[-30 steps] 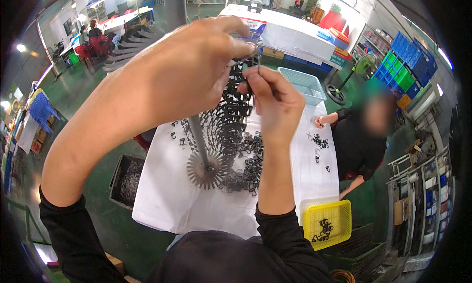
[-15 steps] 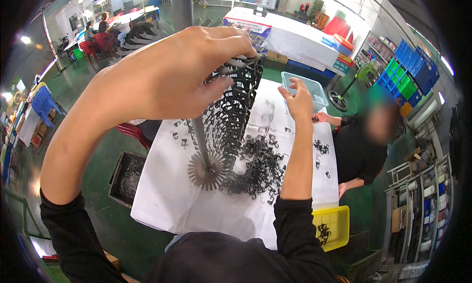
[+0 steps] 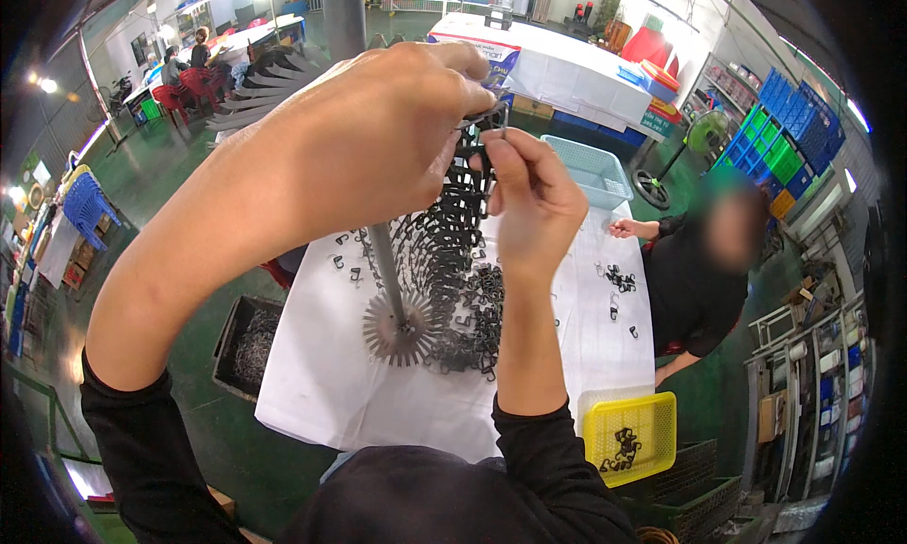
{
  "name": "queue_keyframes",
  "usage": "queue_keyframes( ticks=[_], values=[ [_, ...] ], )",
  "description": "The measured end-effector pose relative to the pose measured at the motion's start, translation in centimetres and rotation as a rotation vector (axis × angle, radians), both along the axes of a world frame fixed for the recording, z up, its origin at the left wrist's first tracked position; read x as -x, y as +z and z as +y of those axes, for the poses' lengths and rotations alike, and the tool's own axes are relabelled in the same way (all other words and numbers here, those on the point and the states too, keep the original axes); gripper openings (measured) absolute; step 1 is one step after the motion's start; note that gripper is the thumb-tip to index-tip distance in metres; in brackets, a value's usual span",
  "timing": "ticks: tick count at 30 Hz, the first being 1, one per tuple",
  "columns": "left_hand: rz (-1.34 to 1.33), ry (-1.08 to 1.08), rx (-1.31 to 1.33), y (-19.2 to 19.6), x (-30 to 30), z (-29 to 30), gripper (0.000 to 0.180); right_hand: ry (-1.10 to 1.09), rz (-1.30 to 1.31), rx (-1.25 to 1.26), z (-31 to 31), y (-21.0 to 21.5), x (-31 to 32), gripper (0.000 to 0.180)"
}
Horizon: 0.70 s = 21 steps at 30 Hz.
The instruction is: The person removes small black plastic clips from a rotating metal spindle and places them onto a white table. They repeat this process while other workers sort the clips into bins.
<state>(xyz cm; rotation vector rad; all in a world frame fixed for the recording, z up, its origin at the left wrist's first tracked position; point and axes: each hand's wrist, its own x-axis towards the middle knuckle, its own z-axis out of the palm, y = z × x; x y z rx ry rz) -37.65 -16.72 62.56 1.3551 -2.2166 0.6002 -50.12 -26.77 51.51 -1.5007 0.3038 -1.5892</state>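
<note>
In front of me a tall metal rack stands on the table, with a grey post [image 3: 385, 265], a finned disc [image 3: 402, 329] low down and grey blades [image 3: 269, 81] fanning out higher up. Long rows of small black hook-shaped clips [image 3: 461, 209] hang from it. My left hand [image 3: 397, 119] is curled at the top of these rows, its fingertips closed on something I cannot make out. Close against it, my right hand [image 3: 534, 199] pinches a black clip [image 3: 493, 119] at the row's end. Beneath lies a loose heap of black clips [image 3: 472, 331] on the white-covered table [image 3: 316, 383].
A co-worker [image 3: 699, 270] sits at the right edge, near scattered clips [image 3: 619, 280]. A yellow basket [image 3: 661, 407] holding some clips is at lower right, a pale blue basket [image 3: 588, 171] at the far corner. A black crate [image 3: 227, 369] stands left of the table.
My right hand has moved left and up from beside the rack to meet my left hand, its fingers now closed on a clip. The left hand stays at the top of the rows.
</note>
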Motion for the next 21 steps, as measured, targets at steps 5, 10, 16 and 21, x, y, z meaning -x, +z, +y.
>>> queue_keyframes(
  ticks=[5, 10, 16, 21],
  values=[
    [-0.028, -0.027, -0.032, 0.0, -1.1, 0.1, 0.040, 0.118, -0.051, -0.117, -3.2, -1.2, 3.3, 0.016],
    [-0.011, -0.035, -0.097, 0.4, -1.8, 0.8, 0.041, -0.018, 0.126, -0.049, -12.6, -5.0, 4.8, 0.016],
    [-0.034, -0.011, -0.183, 1.0, -1.7, 1.5, 0.045, -0.815, 1.168, 0.225, -17.0, -7.9, 4.2, 0.021],
    [-0.126, 0.080, -0.112, 0.9, -1.6, 1.4, 0.047, -0.560, 0.252, 0.377, -8.9, -3.0, 2.4, 0.020]
  ],
)
